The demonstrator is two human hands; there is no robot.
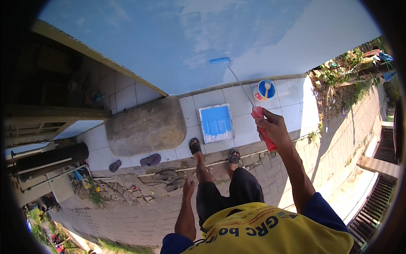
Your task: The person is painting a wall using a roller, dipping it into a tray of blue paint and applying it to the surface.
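Note:
My right hand grips the red handle of a paint roller. Its thin metal arm runs up to a blue-covered roller head pressed against a wall coated in blue paint. My left hand hangs beside my left leg with its fingers loosely apart and nothing in it. On the white tiles in front of my sandalled feet lies a paint tray with blue paint. A small white paint bucket with a brush in it stands by the foot of the wall.
A grey doormat lies to the left of the tray. Loose sandals rest at the tiled step's edge. A dark pipe and a doorway are at the left. Paved ground, plants and a gate lie to the right.

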